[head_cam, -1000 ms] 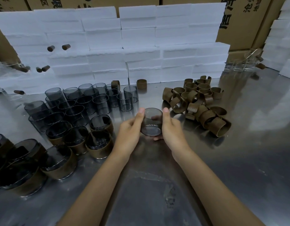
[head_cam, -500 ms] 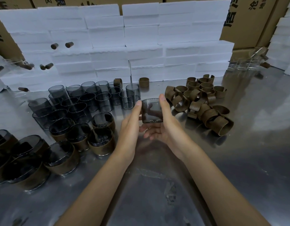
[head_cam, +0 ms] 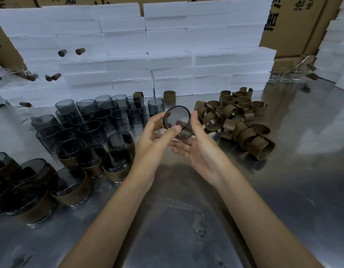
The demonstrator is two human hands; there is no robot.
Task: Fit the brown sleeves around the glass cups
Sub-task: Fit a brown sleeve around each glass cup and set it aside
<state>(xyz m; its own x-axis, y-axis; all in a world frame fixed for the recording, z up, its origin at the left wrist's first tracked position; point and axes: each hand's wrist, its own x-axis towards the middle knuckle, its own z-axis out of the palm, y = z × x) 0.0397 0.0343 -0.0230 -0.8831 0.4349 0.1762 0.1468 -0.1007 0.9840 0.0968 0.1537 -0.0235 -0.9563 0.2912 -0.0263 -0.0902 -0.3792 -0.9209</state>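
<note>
A bare smoky glass cup (head_cam: 177, 120) is held up above the steel table, tipped so one round end faces me. My left hand (head_cam: 153, 140) pinches it from the left, thumb on its near rim. My right hand (head_cam: 200, 149) cradles it from below and the right, thumb along its right side. A pile of loose brown sleeves (head_cam: 235, 120) lies just to the right of my hands. Several bare glass cups (head_cam: 101, 117) stand to the left. Cups wearing brown sleeves (head_cam: 70, 186) sit at the front left.
A wall of white foam blocks (head_cam: 148, 51) runs along the back of the steel table (head_cam: 186, 219), with cardboard boxes (head_cam: 291, 26) behind. A single brown sleeve (head_cam: 169, 96) stands by the foam. Clear glasses (head_cam: 287, 74) sit at the far right.
The cup has been lifted off the table and tilted until one round end faces me. Both hands rose with it, and my right hand has turned palm up under it.
</note>
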